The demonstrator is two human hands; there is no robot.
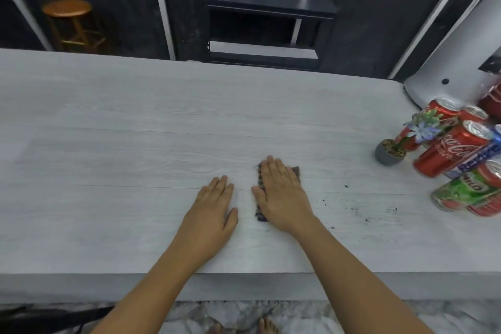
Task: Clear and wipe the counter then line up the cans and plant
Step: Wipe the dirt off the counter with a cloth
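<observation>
Both hands flat, fingers spread: right hand [282,192] pressing the cloth [259,192], left hand [214,206] bare on the counter [108,144], cans [455,154] and plant [393,152] crowding the right edge.

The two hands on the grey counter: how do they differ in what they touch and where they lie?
The right hand presses flat on a dark folded cloth; the left hand lies on the bare grey wood-grain counter. The right hand reaches farther from the person than the left hand and lies nearer the dark specks. Both are open, palm down.
</observation>
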